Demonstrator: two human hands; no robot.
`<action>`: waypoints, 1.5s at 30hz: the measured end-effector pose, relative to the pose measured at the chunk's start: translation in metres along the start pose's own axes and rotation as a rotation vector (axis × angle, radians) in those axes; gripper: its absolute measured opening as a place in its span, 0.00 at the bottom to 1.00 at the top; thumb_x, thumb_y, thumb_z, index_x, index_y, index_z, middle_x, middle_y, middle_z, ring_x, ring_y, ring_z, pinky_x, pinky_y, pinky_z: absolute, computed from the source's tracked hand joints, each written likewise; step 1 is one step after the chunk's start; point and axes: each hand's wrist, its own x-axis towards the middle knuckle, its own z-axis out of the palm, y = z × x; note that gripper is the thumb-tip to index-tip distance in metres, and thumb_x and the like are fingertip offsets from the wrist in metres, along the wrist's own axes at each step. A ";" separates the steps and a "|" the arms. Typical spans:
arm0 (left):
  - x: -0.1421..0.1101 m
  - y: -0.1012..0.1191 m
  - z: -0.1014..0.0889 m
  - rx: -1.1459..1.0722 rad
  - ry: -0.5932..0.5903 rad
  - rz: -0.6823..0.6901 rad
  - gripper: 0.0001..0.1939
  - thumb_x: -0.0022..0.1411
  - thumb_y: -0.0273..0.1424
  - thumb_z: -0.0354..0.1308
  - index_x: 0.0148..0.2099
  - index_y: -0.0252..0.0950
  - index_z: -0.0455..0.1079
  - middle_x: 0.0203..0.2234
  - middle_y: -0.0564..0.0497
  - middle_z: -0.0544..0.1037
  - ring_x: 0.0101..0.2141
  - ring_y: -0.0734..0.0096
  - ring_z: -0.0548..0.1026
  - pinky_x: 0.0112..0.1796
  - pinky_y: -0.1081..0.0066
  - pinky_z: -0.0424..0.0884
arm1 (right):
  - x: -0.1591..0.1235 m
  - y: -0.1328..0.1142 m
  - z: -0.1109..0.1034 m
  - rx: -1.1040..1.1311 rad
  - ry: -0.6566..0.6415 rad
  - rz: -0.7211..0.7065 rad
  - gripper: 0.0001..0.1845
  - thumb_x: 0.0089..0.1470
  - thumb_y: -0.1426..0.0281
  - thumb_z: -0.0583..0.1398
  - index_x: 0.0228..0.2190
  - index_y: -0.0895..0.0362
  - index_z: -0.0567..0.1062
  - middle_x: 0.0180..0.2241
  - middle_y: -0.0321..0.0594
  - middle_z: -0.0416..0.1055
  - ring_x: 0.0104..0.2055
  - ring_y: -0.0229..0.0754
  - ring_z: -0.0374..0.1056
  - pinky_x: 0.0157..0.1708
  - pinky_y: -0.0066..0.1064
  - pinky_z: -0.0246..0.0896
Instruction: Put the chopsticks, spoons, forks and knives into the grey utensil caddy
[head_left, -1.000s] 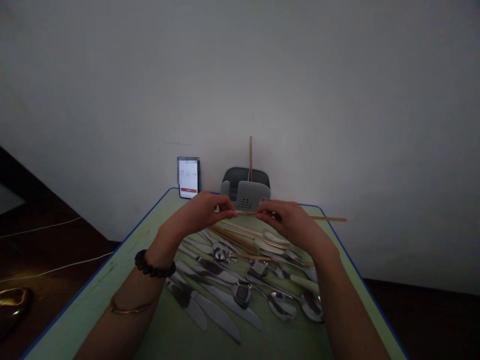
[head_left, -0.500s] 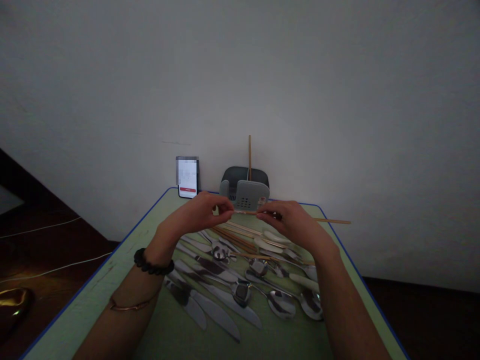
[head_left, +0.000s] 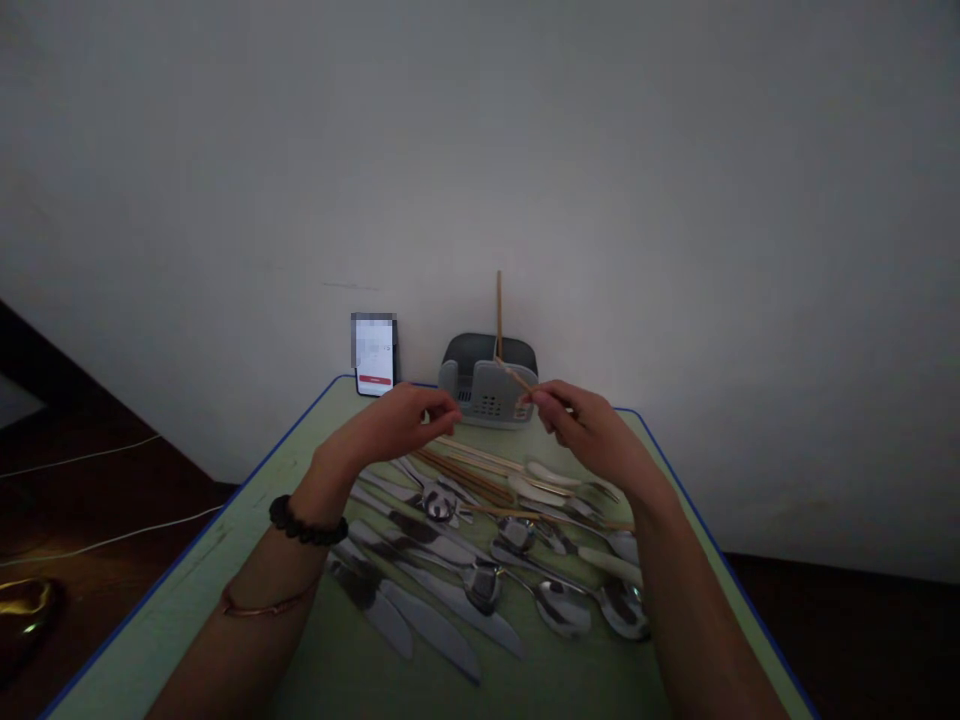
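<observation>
My right hand (head_left: 581,425) pinches a wooden chopstick (head_left: 514,376), which slants up and left across the front of a grey utensil holder (head_left: 469,405). The rest of this chopstick is hidden by the hand. Left of it, my left hand (head_left: 409,420) has its fingers curled and thumb near them, with nothing visible in its grasp. Another chopstick (head_left: 499,310) stands upright in the holder. Below both hands lie several chopsticks (head_left: 465,475), table knives (head_left: 435,630), spoons (head_left: 562,608) and white-handled cutlery (head_left: 536,490).
A phone (head_left: 375,355) leans against the wall (head_left: 675,250) at the table's back left. The green table (head_left: 202,590) has a blue edge and its back meets the wall. White cables (head_left: 112,543) run over the dark floor on the left.
My left hand has let go of the chopstick and shifted slightly left. My right hand has turned the chopstick from level to slanting, its tip now at the holder's front.
</observation>
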 end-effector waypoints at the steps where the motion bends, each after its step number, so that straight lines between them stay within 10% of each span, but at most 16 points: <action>1: 0.000 0.000 0.000 0.001 -0.008 -0.003 0.17 0.63 0.39 0.47 0.33 0.36 0.73 0.25 0.54 0.77 0.27 0.74 0.72 0.30 0.77 0.64 | 0.000 0.000 0.000 0.120 0.028 0.042 0.14 0.58 0.62 0.52 0.34 0.58 0.72 0.21 0.31 0.60 0.19 0.30 0.53 0.17 0.23 0.47; 6: 0.000 -0.002 0.002 -0.015 -0.046 -0.022 0.18 0.63 0.41 0.46 0.34 0.36 0.73 0.26 0.53 0.77 0.27 0.74 0.71 0.29 0.77 0.63 | 0.002 0.001 0.001 0.666 0.103 0.215 0.10 0.51 0.63 0.58 0.35 0.55 0.69 0.22 0.27 0.57 0.15 0.26 0.46 0.11 0.20 0.34; 10: 0.001 -0.003 0.003 -0.024 -0.058 -0.009 0.18 0.63 0.41 0.47 0.34 0.36 0.72 0.26 0.53 0.76 0.26 0.74 0.71 0.29 0.77 0.62 | 0.008 0.005 0.007 0.859 0.167 0.227 0.12 0.48 0.63 0.61 0.33 0.55 0.67 0.23 0.27 0.63 0.18 0.29 0.59 0.14 0.21 0.52; 15: 0.001 -0.003 0.003 -0.033 -0.088 -0.015 0.19 0.64 0.42 0.46 0.34 0.35 0.72 0.26 0.52 0.76 0.26 0.74 0.71 0.28 0.76 0.62 | 0.014 0.013 0.021 0.866 0.212 0.160 0.12 0.50 0.61 0.60 0.30 0.54 0.65 0.29 0.35 0.75 0.34 0.37 0.72 0.36 0.31 0.65; 21: 0.001 -0.005 0.006 -0.087 -0.184 -0.013 0.20 0.64 0.44 0.44 0.37 0.35 0.72 0.29 0.51 0.77 0.30 0.71 0.72 0.30 0.75 0.63 | 0.018 0.018 0.030 0.863 0.285 0.140 0.10 0.51 0.62 0.60 0.30 0.53 0.64 0.34 0.34 0.78 0.27 0.31 0.68 0.24 0.23 0.57; 29: -0.001 0.001 0.002 -0.135 -0.241 -0.046 0.21 0.65 0.41 0.42 0.34 0.35 0.71 0.28 0.51 0.77 0.29 0.71 0.72 0.32 0.75 0.64 | 0.017 0.015 0.032 0.980 0.280 0.087 0.15 0.46 0.64 0.64 0.31 0.53 0.63 0.36 0.35 0.77 0.38 0.37 0.74 0.40 0.29 0.67; 45: -0.004 -0.020 -0.001 -0.185 -0.251 -0.091 0.16 0.60 0.42 0.49 0.38 0.35 0.70 0.25 0.53 0.75 0.26 0.73 0.72 0.27 0.77 0.64 | 0.018 0.022 0.027 0.857 0.367 0.123 0.13 0.50 0.59 0.61 0.34 0.53 0.70 0.34 0.35 0.74 0.33 0.35 0.73 0.36 0.30 0.70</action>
